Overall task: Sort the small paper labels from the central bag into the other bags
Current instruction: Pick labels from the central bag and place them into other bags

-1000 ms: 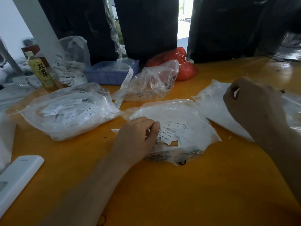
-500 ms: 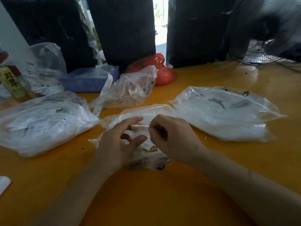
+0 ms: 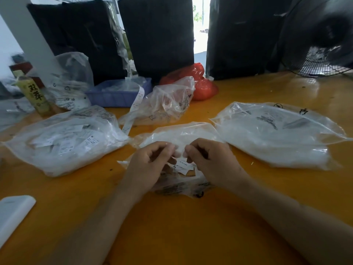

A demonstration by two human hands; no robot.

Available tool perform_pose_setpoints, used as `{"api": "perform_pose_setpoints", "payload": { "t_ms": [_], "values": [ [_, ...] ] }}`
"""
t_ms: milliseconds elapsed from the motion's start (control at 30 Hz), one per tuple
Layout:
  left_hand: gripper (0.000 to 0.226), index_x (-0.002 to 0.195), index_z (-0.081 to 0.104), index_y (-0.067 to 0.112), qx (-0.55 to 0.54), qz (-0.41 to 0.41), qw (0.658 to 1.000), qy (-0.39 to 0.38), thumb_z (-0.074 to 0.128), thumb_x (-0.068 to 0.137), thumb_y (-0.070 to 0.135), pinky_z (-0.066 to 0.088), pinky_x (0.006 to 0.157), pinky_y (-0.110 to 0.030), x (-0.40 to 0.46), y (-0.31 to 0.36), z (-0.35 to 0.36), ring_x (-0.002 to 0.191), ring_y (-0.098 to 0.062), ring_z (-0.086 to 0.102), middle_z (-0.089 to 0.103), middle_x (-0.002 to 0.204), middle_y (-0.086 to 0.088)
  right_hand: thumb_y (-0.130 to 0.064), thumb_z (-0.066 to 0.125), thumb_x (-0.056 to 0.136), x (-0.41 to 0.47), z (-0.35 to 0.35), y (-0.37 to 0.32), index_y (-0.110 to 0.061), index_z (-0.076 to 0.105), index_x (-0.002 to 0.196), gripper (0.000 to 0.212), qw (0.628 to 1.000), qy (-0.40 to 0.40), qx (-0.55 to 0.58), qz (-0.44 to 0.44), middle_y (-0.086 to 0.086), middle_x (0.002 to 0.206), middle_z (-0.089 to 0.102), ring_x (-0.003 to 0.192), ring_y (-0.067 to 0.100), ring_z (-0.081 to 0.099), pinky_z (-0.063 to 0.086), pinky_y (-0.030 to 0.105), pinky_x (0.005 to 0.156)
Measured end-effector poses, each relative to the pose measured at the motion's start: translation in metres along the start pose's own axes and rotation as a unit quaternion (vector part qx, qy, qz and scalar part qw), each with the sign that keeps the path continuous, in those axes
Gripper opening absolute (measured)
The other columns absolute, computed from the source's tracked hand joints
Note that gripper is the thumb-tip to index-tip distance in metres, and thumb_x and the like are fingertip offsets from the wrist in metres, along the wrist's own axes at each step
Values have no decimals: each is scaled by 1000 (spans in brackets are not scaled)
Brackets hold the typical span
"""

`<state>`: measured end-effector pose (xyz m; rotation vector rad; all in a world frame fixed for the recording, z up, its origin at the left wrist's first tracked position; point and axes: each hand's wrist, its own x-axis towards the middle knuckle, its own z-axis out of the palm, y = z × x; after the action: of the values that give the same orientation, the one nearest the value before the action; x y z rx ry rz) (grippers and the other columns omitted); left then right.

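Note:
The central bag of clear plastic lies on the orange table in front of me, with small white paper labels showing at its open mouth. My left hand and my right hand rest on it, fingers curled, their tips almost touching over the labels. Each pinches at the label pile; the fingers hide exactly what is gripped. A full bag of labels lies to the left. A wide flat bag lies to the right. A crumpled, near-empty bag sits behind.
At the back stand a blue tray with a paper strip hanging out, a red bag, a drink bottle, another clear bag and black bags. A fan is at far right. A white flat object lies near left.
My right hand came back from over the right bag to the central bag and met my left hand there. Since then both hands have stayed together, working at the labels.

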<state>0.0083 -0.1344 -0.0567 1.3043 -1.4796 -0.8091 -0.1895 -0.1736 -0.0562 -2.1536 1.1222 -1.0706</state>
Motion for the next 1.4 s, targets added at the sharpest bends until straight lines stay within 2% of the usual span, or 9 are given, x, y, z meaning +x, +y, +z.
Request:
{"api": "perform_pose_setpoints", "payload": {
  "t_ms": [167,267,433,567,633,833,1033,1300,1400],
  "values": [
    [30,119,78,37,-177,-69,981,-30,58,101,51,61,79,-32,0,3,0,101,-22,75,78,108,-1,-33,49,106,0,-2,-3,-27,72,86,31,998,-18,43,36,-15,77,70,62,10,63,53,29,59],
    [35,133,71,25,-256,-105,958,-74,48,108,31,60,79,-35,1,3,0,102,-25,73,74,120,-10,-32,47,108,-1,-2,-3,-23,71,84,35,997,-23,62,47,-12,76,71,59,9,62,48,21,55],
    [23,107,81,28,-144,-57,988,-22,68,99,10,64,84,-32,0,-2,5,92,-19,76,80,103,-6,-33,44,109,-2,0,-3,-19,68,82,38,994,-63,70,62,-6,75,70,60,8,60,49,28,61],
    [11,95,81,29,-136,-51,989,2,78,85,27,63,81,-30,0,-2,5,89,-20,77,80,95,-7,-54,41,104,-4,0,-4,-28,65,98,36,990,-53,107,67,-11,86,68,67,8,62,54,32,66],
    [24,99,79,30,-93,-43,995,0,79,78,42,64,78,-29,0,-2,4,88,-18,78,81,94,-3,-66,48,96,-5,1,-5,-33,58,109,38,993,-54,93,43,-13,92,65,72,6,64,56,27,64],
    [22,103,75,27,-26,-35,999,-11,81,85,36,60,74,-26,-1,-3,7,81,-15,76,78,88,1,-35,60,101,-2,5,-2,-25,67,100,12,1000,7,2,14,-13,83,69,74,0,62,46,13,61],
    [20,93,81,34,-52,-54,997,16,72,98,17,60,75,-23,1,-5,6,82,-13,75,79,88,0,-38,64,99,1,0,3,-26,70,94,15,999,-8,27,44,-12,79,70,69,4,64,54,20,63],
    [14,91,81,30,-126,-82,988,12,71,99,24,61,73,-29,1,-1,6,92,-18,78,81,98,-3,-42,58,101,1,0,-1,-27,69,88,23,998,-18,32,43,-25,72,67,62,2,63,49,15,57],
    [8,101,78,25,-159,-90,983,-3,72,98,22,63,75,-31,2,-1,4,100,-22,78,81,107,-5,-38,65,98,2,-2,1,-26,70,96,13,999,3,32,34,-17,75,68,70,1,63,53,18,62]
  ]
}}
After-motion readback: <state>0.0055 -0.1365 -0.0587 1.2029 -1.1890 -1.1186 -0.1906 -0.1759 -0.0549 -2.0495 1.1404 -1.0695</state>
